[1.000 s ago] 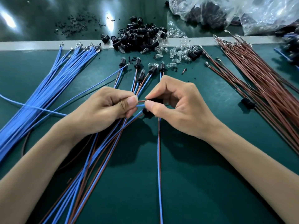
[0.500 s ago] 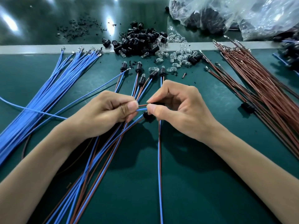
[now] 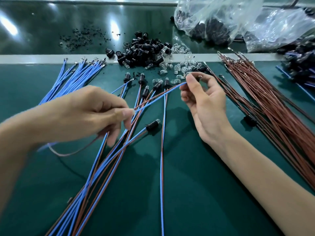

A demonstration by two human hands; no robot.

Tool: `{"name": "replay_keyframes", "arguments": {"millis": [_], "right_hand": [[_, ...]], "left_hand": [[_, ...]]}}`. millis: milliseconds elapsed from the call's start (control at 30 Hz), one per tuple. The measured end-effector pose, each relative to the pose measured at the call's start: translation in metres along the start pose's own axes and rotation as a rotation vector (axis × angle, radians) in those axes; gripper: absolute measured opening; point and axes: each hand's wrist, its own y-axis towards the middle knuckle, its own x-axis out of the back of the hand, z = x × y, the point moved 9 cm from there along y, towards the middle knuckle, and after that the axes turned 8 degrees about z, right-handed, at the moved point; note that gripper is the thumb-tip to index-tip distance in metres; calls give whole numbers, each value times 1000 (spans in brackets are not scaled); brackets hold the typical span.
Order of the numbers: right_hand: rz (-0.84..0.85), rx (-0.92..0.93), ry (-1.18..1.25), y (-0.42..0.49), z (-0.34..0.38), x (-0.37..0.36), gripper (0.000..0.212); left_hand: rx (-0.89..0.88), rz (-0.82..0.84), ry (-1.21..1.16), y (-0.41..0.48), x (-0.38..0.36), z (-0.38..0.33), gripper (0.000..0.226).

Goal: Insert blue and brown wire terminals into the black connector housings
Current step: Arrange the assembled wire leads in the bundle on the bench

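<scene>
My left hand (image 3: 85,114) pinches a blue and brown wire pair (image 3: 158,96) between thumb and fingertips. The pair arcs up and right to my right hand (image 3: 206,106). There thumb and forefinger pinch its end, and a small black connector housing (image 3: 197,77) shows between them. Several wired housings with bulbs lie on the green mat, one (image 3: 152,125) below the arc and others in a row (image 3: 141,78). Loose black housings (image 3: 144,48) are heaped at the back.
Clear bulbs (image 3: 183,67) are scattered just beyond my right hand. A blue wire bundle (image 3: 75,77) lies at the left and a brown wire bundle (image 3: 265,103) at the right, with a stray housing (image 3: 249,120) beside it. Plastic bags (image 3: 238,24) stand behind.
My hands have parted. The right hand rose up and right toward the clear bulbs with the wire end, and the left hand shifted left, stretching the wire pair between them.
</scene>
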Motion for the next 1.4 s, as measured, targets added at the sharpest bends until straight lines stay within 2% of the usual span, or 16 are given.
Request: {"name": "replay_keyframes", "arguments": {"millis": [67, 133, 233, 300, 367, 467, 533, 667, 767, 900, 1000, 1167, 1267, 1333, 1400], "right_hand": [[-10, -30, 60, 1, -3, 1, 11], [20, -72, 76, 2, -5, -3, 20], [55, -133, -17, 2, -9, -6, 23], [72, -139, -124, 2, -11, -8, 15], [94, -111, -245, 0, -10, -9, 14], [103, -47, -512, -1, -4, -11, 17], [67, -14, -682, -1, 1, -7, 16], [-23, 126, -999, 5, 24, 1, 15], [5, 165, -1197, 18, 32, 0, 18], [137, 106, -1460, 43, 19, -9, 31], [195, 156, -1571, 45, 8, -19, 22], [80, 268, -1558, 40, 18, -18, 13], [-33, 292, -1166, 30, 40, -19, 3], [90, 180, -829, 19, 33, -34, 6], [237, 129, -737, 4, 20, -54, 9]], "left_hand": [[-81, 15, -130, 0, -10, -21, 30], [-146, -115, -428, 3, -15, -36, 27], [-100, -397, -906, 8, -17, -22, 19], [-6, -476, -960, 13, -20, -4, 18], [92, -499, -802, 15, -20, 12, 16], [179, -574, -271, 10, -8, 29, 17], [165, -623, -5, 5, 3, 31, 18], [90, -687, 358, -1, 15, 25, 23], [109, -710, 416, -4, 19, 30, 29], [115, -767, 422, -13, 24, 35, 35], [77, -841, 461, -20, 28, 28, 32], [-25, -874, 528, -24, 23, 15, 25], [-133, -861, 542, -25, 17, 7, 26], [-195, -828, 532, -22, 11, 4, 28], [-224, -777, 531, -17, 6, 2, 34]]}}
